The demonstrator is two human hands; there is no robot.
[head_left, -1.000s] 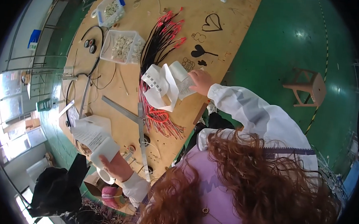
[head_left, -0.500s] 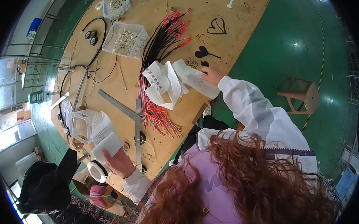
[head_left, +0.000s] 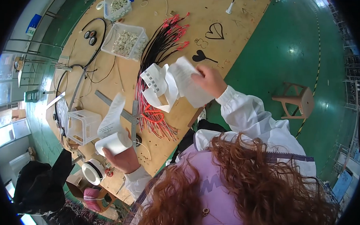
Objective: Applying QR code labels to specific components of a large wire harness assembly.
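My left hand is closed around a roll of white paper labels at the table's near left. The roll's loose printed end stands up from it. Over to the right, my right hand pinches a white printed label strip that hangs above the table edge. Beside that strip, a folded white length with a row of dark square marks lies over a bundle of black and red wires. An orange-red loop rests on the wires' near end.
Two clear bins of small pale parts stand at the back left. A metal square ruler, an empty clear box and a white spool are near my left hand. A person in black is at lower left; a brown stool stands right.
My left hand has turned the roll and moved slightly right, and its loose end now rises upright. My right hand has moved left, tilting its strip more steeply.
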